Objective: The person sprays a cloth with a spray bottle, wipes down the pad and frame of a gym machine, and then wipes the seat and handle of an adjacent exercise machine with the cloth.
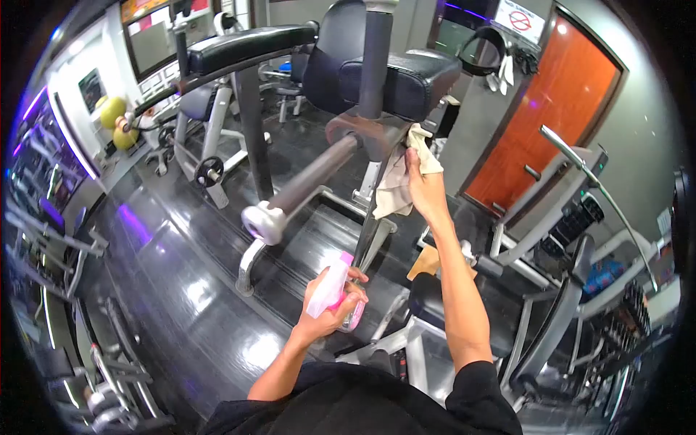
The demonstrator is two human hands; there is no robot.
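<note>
Plain black top (341, 402); short, loose right sleeve (478, 395); left hand (330, 303), right hand (425, 187) bare.

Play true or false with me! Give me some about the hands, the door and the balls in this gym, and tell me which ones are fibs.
1. The left hand holds a spray bottle. True.
2. The cloth is in the left hand too. False: the right hand holds it.
3. The door is green. False: it is orange.
4. Two yellowish balls are on the left side of the picture. True.
5. The sign near the door has a red crossed-out circle. True.
6. The person's shirt is white. False: it is black.
</note>
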